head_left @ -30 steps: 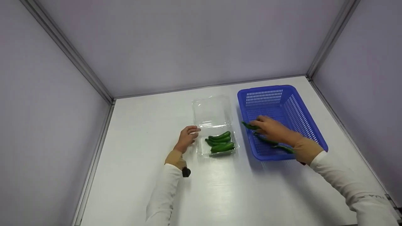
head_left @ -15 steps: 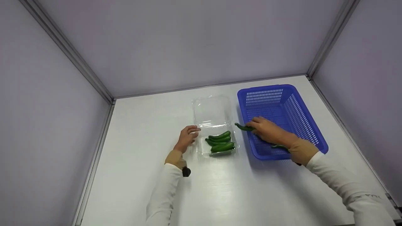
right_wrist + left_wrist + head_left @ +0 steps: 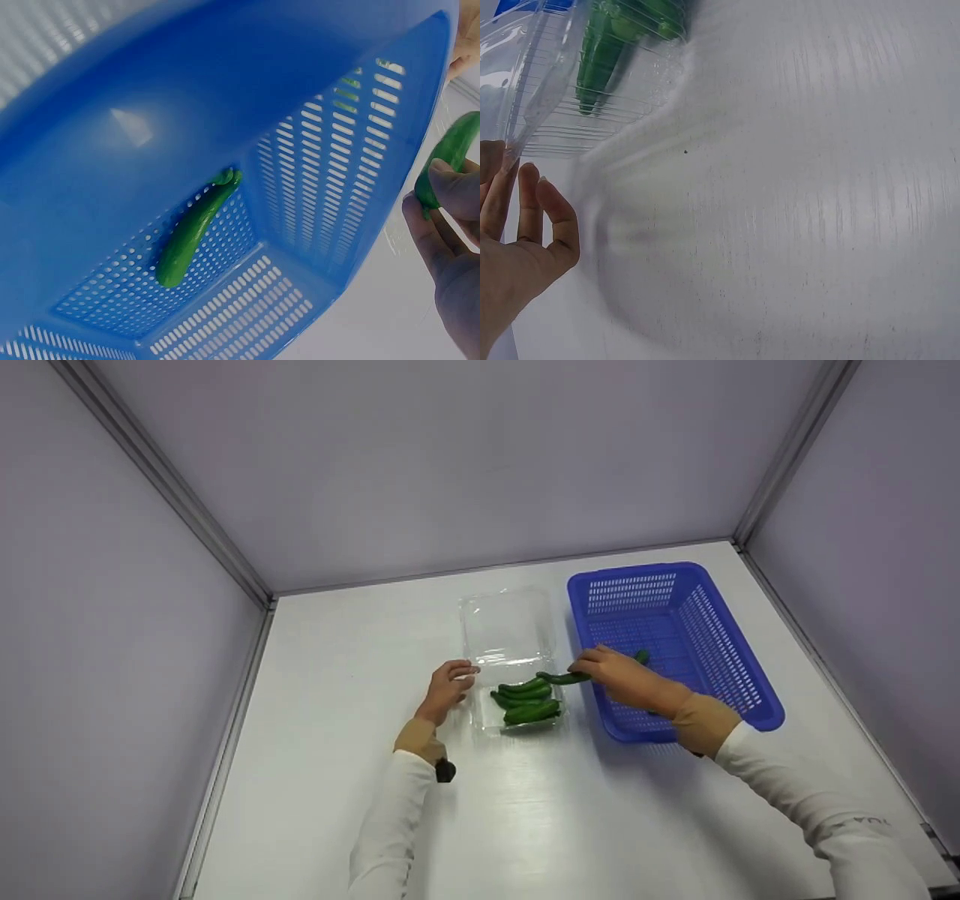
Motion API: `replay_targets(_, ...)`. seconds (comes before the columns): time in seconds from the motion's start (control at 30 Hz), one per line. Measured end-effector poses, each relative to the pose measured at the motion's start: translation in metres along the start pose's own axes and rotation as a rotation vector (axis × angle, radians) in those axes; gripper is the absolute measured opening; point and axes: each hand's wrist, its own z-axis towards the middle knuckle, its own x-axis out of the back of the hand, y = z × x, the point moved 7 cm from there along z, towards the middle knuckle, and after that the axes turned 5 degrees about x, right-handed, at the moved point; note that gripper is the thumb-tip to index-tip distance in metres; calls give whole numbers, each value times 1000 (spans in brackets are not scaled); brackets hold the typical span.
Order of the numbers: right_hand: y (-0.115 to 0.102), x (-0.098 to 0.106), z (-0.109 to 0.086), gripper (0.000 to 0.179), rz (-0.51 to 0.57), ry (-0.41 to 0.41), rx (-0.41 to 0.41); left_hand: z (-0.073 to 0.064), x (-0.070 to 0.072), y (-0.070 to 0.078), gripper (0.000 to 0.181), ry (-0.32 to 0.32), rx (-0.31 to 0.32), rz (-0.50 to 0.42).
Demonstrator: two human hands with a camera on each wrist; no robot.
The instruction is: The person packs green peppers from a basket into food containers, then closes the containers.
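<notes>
My right hand [image 3: 626, 679] pinches a curved green pepper [image 3: 562, 679] by one end. The pepper's far end is over the right edge of a clear plastic clamshell container [image 3: 506, 626], whose lid lies folded back. Several green peppers [image 3: 529, 705] lie side by side in the container's near half. At the container's left edge, near the hinge, my left hand [image 3: 446, 690] pinches the plastic rim between its fingertips; its other fingers [image 3: 559, 217] are bent beside it. In the right wrist view, the held pepper [image 3: 450, 154] sits between thumb and fingers.
A blue slotted basket [image 3: 630, 592] stands to the right of the container, under my right forearm. Another green pepper [image 3: 196, 232] lies on its floor. Grey walls [image 3: 480, 472] enclose the white table [image 3: 337, 690] at the back and sides.
My right hand has lifted the pepper from the basket and carried it left over the basket's rim to the container. My left hand has stayed in place.
</notes>
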Motion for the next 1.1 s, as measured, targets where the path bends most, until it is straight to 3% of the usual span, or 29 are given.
replay_targets(0.27, -7, -9, 10, 31, 20, 1, 46, 4, 2, -3, 38, 50, -6, 22)
replay_targets(0.53, -13, -29, 22, 21, 74, -117, 30, 4, 2, -4, 38, 66, 23, 37)
replay_targets(0.77, -16, -40, 27, 25, 63, -187, 25, 3, 2, -4, 38, 71, 19, 31)
replay_targets(1.1, -21, -43, 29, 26, 73, -184, 55, 2, 1, -4, 36, 68, 16, 24)
